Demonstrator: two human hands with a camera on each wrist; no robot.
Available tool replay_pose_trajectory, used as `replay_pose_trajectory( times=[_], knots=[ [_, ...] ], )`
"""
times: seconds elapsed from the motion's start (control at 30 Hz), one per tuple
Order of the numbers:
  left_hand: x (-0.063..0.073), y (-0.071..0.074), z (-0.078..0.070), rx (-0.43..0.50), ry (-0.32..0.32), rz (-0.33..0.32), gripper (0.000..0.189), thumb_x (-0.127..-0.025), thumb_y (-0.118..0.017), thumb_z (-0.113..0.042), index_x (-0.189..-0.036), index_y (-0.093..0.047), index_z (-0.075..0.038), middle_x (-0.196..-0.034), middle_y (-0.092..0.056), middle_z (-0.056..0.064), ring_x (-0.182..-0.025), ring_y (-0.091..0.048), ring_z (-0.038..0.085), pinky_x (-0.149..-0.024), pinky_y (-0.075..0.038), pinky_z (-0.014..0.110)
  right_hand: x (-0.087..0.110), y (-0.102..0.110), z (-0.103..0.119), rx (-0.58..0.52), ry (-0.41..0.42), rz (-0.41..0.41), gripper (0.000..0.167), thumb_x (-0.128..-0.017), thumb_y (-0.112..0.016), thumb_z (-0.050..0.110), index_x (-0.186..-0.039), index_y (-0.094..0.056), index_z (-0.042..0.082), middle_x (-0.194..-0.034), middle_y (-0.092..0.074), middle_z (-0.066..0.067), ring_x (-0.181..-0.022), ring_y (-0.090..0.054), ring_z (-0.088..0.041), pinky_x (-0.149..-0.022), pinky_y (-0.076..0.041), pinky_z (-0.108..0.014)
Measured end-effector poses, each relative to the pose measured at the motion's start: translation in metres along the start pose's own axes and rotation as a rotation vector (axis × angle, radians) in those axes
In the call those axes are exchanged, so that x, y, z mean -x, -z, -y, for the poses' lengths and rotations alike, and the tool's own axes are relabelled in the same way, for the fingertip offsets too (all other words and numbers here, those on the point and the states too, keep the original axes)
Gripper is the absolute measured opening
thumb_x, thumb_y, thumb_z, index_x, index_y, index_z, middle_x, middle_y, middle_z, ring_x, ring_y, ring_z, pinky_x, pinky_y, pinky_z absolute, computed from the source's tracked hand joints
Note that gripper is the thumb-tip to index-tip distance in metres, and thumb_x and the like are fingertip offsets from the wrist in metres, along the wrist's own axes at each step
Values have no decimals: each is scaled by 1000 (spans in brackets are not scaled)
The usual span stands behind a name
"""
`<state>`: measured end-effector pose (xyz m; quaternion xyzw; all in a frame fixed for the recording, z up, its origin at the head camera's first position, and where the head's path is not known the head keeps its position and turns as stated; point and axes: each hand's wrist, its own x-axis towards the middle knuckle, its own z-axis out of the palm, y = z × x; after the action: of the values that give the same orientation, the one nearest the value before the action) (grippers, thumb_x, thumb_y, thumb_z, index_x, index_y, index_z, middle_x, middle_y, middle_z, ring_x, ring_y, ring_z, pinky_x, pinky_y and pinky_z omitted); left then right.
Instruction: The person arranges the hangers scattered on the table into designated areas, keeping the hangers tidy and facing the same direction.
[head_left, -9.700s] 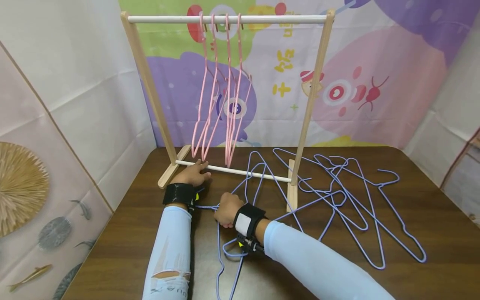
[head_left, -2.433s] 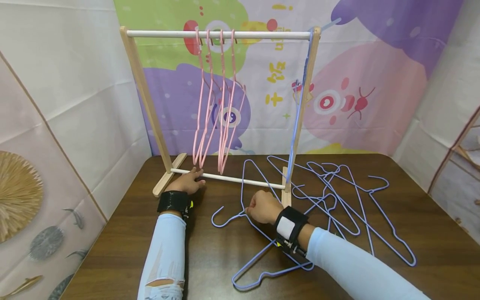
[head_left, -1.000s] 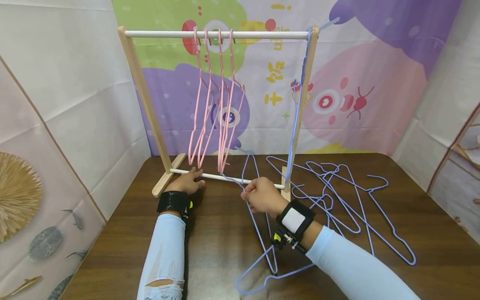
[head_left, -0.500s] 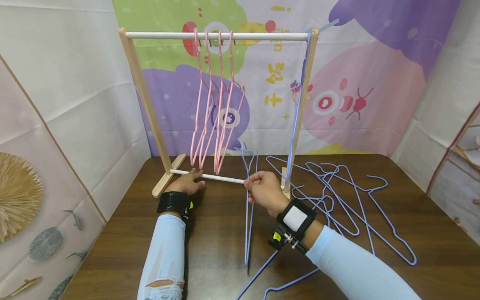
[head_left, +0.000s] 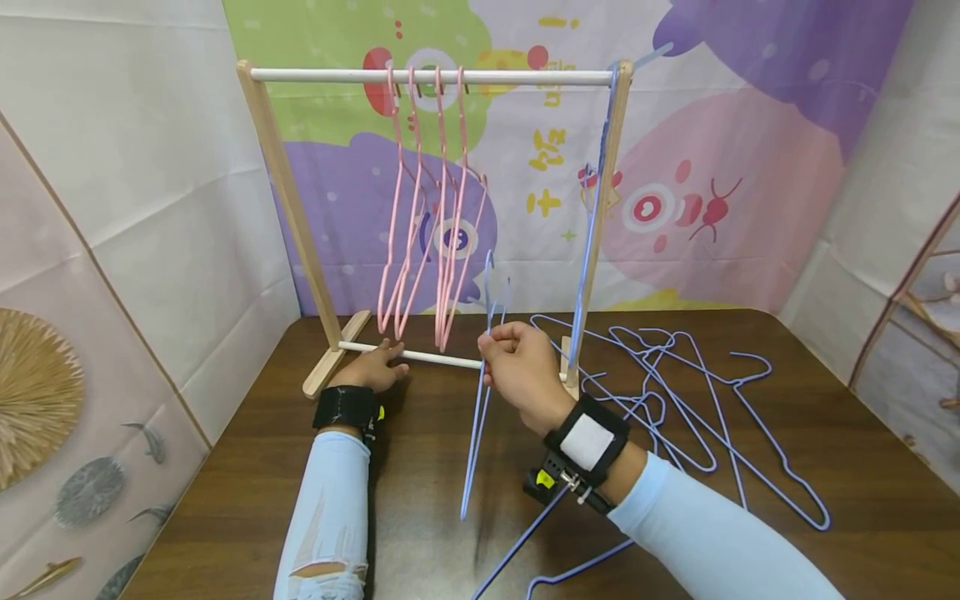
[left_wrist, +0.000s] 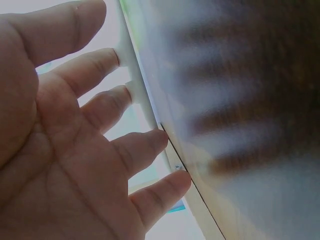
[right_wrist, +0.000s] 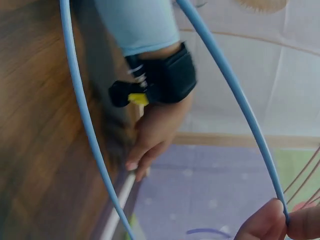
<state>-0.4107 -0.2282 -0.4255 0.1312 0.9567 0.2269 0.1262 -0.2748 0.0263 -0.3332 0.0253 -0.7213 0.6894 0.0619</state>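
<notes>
My right hand (head_left: 525, 375) pinches a periwinkle-blue wire hanger (head_left: 476, 442) between thumb and fingertips, over the table in front of the rack. Its hook points up and it stands nearly edge-on to the head view. In the right wrist view two stretches of the hanger wire (right_wrist: 235, 87) cross the picture, one held at the fingertips. My left hand (head_left: 369, 367) rests with fingers extended on the lower white bar (head_left: 442, 359) at the rack's left foot. Pink hangers (head_left: 397, 208), several of them, hang from the top bar (head_left: 315, 76). Another blue hanger (head_left: 590, 250) hangs by the right post.
Several blue hangers (head_left: 678, 400) lie tangled on the brown table (head_left: 420, 533) at the right. One more blue hanger (head_left: 517, 546) lies near the front, partly hidden under the right arm. A printed cloth (head_left: 547, 275) hangs behind the rack.
A blue hanger came to hang at the top bar's right end. My right hand then picked another off the table, turned it upright and raised it. The left hand stayed put.
</notes>
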Motion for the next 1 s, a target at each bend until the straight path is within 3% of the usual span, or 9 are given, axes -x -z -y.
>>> replay_pose_trajectory(
  times=[0.27,0.73,1.0],
  knots=[
    [0,0,-1,-13,-1,4,61,-108,-47,-26,-160,-27,-2,-165,-11,33,-148,-20,55,-120,-22,63,5,-2,22,-15,48,-33,20,-101,-62,4,-114,-62,-10,-82,-63,-7,-61,-57,-12,-55,-53,-20],
    [-3,-1,1,-4,-8,-2,61,-108,-47,-25,-160,-28,0,-165,-11,33,-148,-21,54,-120,-22,62,7,11,60,-86,-9,-14,25,-104,-58,7,-123,-58,-9,-88,-60,-8,-67,-56,-13,-57,-54,-20],
    [-1,0,-1,-10,-10,-5,61,-108,-48,-25,-160,-28,0,-165,-12,33,-148,-21,54,-120,-22,62,-1,20,89,-79,41,-22,26,-105,-57,10,-123,-58,-9,-91,-59,-8,-73,-55,-15,-54,-53,-20]
  ],
)
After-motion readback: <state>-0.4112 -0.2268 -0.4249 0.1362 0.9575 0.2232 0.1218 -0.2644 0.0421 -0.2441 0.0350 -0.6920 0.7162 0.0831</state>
